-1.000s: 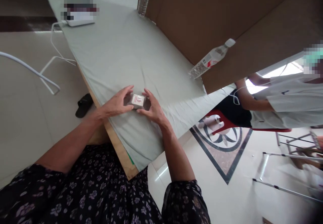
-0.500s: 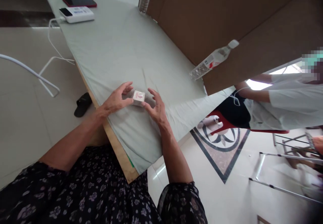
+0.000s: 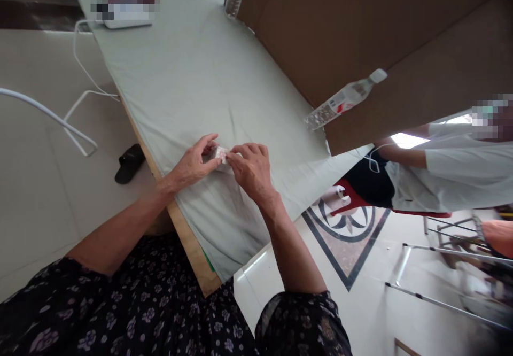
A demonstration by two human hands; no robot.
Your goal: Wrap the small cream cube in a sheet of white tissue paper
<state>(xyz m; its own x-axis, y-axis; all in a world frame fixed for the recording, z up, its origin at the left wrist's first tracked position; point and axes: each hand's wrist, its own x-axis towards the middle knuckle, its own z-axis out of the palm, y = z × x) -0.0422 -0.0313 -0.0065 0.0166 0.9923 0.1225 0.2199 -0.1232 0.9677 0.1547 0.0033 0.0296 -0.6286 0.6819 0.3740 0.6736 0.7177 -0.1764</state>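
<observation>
A small white box (image 3: 220, 154) with red print is low over the pale cloth near the table's front edge, partly hidden by fingers. My left hand (image 3: 196, 159) curves around its left side, with the thumb against its near face and the fingers behind. From the right, my right hand (image 3: 252, 168) pinches the box's edge between thumb and fingertips, the other fingers curled. Whether the box rests on the cloth I cannot tell.
Clear plastic bottles (image 3: 344, 99) stand against a large brown cardboard panel (image 3: 360, 24). A white device (image 3: 128, 22) with a cable lies at the far left. On the right sits a person in a white shirt (image 3: 465, 169). A black slipper (image 3: 130, 163) lies on the floor.
My right hand has closed from an open curve into a pinch on the box's right edge. My left hand has shifted slightly right, and the box now appears turned and more covered.
</observation>
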